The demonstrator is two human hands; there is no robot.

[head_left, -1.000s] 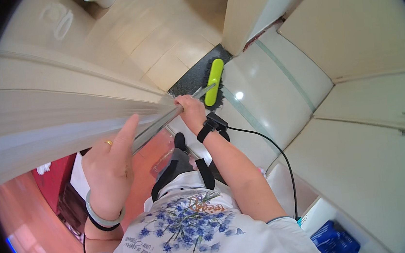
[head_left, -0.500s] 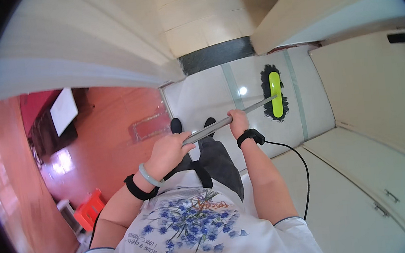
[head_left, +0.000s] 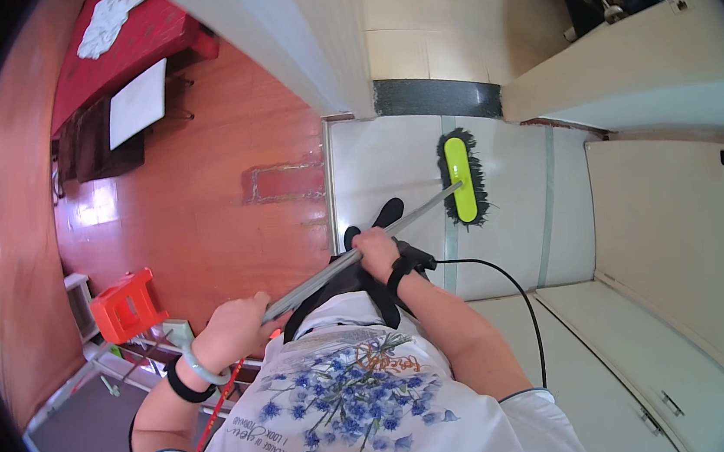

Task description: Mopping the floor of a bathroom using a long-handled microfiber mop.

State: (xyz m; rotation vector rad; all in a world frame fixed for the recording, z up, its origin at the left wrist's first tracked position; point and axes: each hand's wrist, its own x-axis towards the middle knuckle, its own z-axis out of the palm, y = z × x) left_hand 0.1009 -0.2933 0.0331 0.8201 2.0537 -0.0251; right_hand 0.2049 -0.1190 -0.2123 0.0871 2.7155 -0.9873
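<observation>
A dust mop with a lime-green oblong head (head_left: pixel 459 179) and a dark shaggy fringe lies on the white floor ahead of me. Its long grey handle (head_left: pixel 319 278) slants down to the left across my front. Near the top end, my left hand (head_left: pixel 236 325) is closed round the handle. My right hand (head_left: pixel 376 253) grips it farther down, closer to the mop head. Black straps circle both wrists, and a dark cable (head_left: pixel 516 285) runs from the right one.
A dark threshold (head_left: pixel 437 97) crosses the doorway ahead, beside a wall edge (head_left: pixel 336 45). White cabinets (head_left: pixel 598 325) stand at right. Reddish floor (head_left: pixel 211 197) spreads left, with an orange plastic stool (head_left: pixel 126 308), a white board (head_left: pixel 138 104) and a red-covered table (head_left: pixel 123 57).
My hands have drawn the handle back toward the lower left, and the mop head has shifted left over the white floor. My view and feet have turned, showing more of the left room.
</observation>
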